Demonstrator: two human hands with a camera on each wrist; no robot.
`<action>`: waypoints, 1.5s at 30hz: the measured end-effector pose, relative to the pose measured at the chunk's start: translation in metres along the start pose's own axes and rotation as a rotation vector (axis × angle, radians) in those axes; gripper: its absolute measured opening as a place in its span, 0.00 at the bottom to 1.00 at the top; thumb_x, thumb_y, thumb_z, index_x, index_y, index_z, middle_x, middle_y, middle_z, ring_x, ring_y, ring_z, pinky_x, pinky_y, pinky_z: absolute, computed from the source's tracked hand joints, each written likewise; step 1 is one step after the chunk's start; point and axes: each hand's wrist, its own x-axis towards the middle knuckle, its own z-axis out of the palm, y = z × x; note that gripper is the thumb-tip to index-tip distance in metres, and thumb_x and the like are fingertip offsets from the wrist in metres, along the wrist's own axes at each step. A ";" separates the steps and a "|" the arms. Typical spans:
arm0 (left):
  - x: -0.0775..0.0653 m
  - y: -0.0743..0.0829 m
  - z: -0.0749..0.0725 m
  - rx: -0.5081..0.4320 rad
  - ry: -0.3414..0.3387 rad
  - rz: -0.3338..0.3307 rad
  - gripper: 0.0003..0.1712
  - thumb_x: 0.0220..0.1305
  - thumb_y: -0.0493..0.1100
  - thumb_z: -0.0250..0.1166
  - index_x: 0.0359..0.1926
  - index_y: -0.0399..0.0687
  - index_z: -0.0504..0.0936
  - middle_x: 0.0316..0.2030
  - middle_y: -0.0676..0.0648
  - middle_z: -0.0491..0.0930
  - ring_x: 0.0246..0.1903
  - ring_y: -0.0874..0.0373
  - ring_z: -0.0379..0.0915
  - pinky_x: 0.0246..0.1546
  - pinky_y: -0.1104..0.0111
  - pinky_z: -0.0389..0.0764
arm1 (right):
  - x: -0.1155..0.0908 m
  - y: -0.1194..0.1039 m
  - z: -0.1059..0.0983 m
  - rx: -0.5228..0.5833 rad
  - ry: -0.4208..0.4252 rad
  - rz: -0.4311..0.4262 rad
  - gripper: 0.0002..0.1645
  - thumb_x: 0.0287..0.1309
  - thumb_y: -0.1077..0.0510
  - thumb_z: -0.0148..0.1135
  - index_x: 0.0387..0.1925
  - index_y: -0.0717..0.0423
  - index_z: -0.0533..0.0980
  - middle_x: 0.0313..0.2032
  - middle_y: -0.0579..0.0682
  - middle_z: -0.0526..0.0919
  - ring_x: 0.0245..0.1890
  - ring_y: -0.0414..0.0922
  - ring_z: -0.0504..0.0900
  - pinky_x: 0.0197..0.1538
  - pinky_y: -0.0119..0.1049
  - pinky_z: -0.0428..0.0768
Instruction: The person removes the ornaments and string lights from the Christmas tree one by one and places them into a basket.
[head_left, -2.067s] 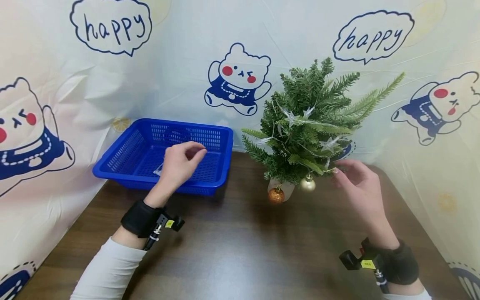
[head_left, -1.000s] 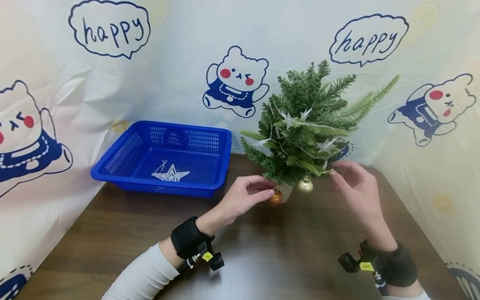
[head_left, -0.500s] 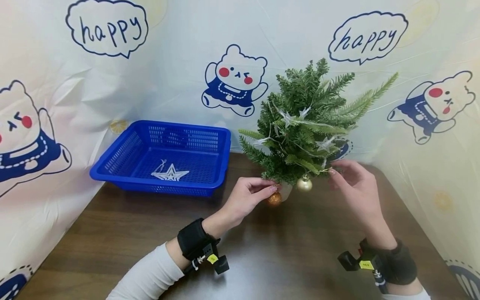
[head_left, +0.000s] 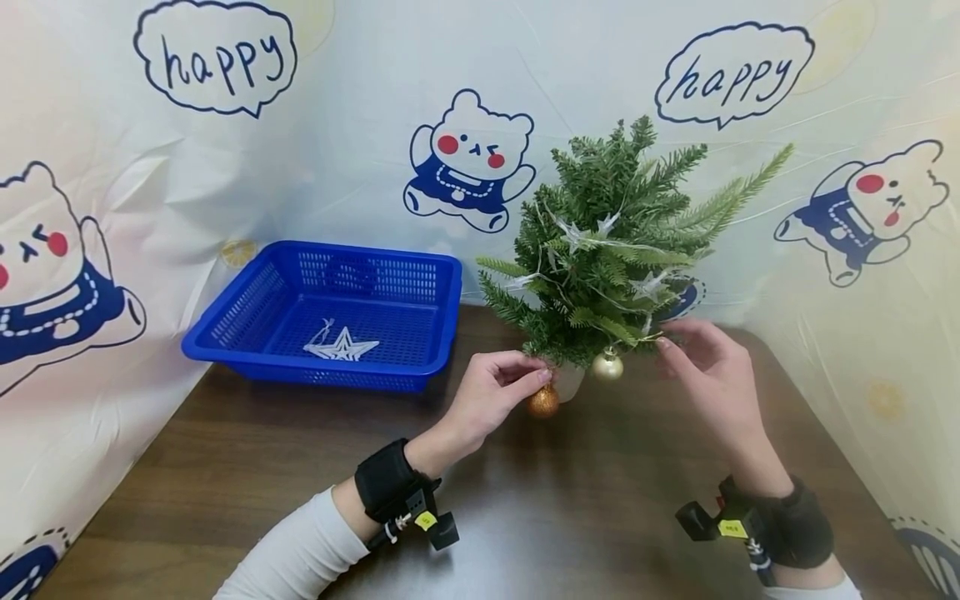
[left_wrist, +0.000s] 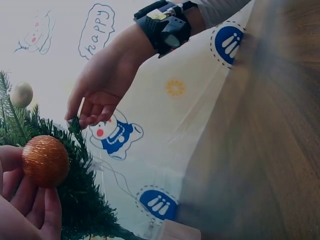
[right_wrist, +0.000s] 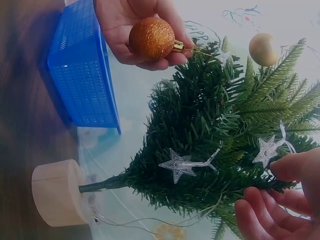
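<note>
A small artificial Christmas tree stands at the right of the table, draped with clear star string lights. My left hand is at its lower front and pinches an orange glitter bauble near its gold cap and loop. In the right wrist view the bauble hangs before that hand's fingers, its thread running to a branch. My right hand pinches a branch tip at the tree's lower right between thumb and fingers. Between both hands, a pale gold bauble hangs from a low branch.
To the left sits a blue perforated basket with a white star ornament in it. The tree's round wooden base rests on the brown table. A printed curtain closes off the back and sides.
My left hand has moved right from over the basket to the orange bauble, taken hold of it and drawn it slightly left and down. My right hand stays at its branch.
</note>
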 end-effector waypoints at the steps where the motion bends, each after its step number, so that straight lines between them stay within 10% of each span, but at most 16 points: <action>1: 0.000 0.000 0.000 -0.006 0.001 0.007 0.12 0.59 0.39 0.66 0.41 0.34 0.85 0.40 0.36 0.85 0.37 0.61 0.81 0.41 0.69 0.81 | 0.000 0.000 0.000 -0.004 0.001 0.001 0.19 0.62 0.57 0.61 0.51 0.63 0.75 0.28 0.33 0.83 0.26 0.38 0.84 0.33 0.31 0.82; 45: -0.006 0.027 0.010 0.234 0.236 0.343 0.10 0.59 0.47 0.68 0.35 0.45 0.88 0.30 0.48 0.87 0.27 0.64 0.82 0.29 0.66 0.82 | 0.000 0.001 -0.001 -0.010 -0.008 -0.010 0.18 0.61 0.57 0.61 0.51 0.61 0.76 0.28 0.38 0.84 0.27 0.39 0.84 0.34 0.32 0.82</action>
